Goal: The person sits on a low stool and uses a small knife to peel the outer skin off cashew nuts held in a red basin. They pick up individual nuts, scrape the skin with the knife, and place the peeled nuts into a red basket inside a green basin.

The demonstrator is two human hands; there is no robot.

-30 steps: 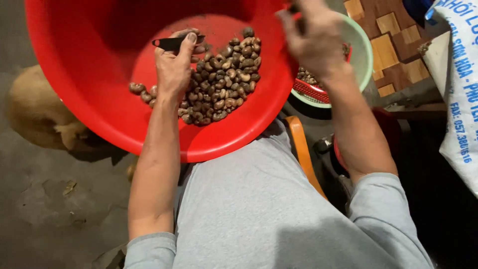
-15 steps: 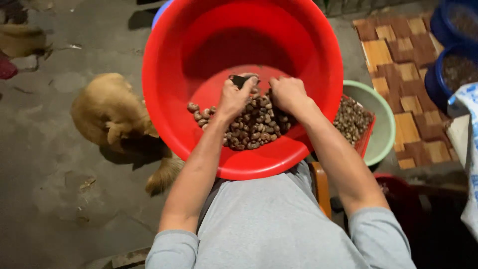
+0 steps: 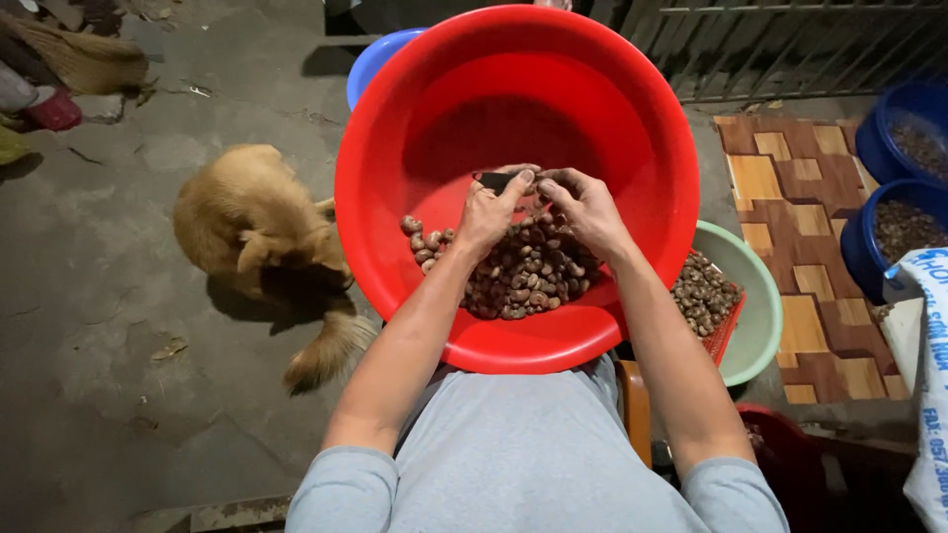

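I count one big red basin (image 3: 612, 118) on my lap and one heap of brown nuts (image 3: 528, 276) in it, too many to number. One small dark tool (image 3: 494, 182) sits in my two hands. Beside me are three blue tubs (image 3: 373, 64), one pale green bowl (image 3: 760, 316), one tan dog (image 3: 252, 222) and one white sack (image 3: 928, 326).

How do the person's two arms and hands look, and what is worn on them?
Both arms are bare from above the elbow down. Short light grey sleeves of a T-shirt cover only the upper arms. The left hand and the right hand are bare: no gloves, no watch, no bracelet. I see no ring on the fingers.
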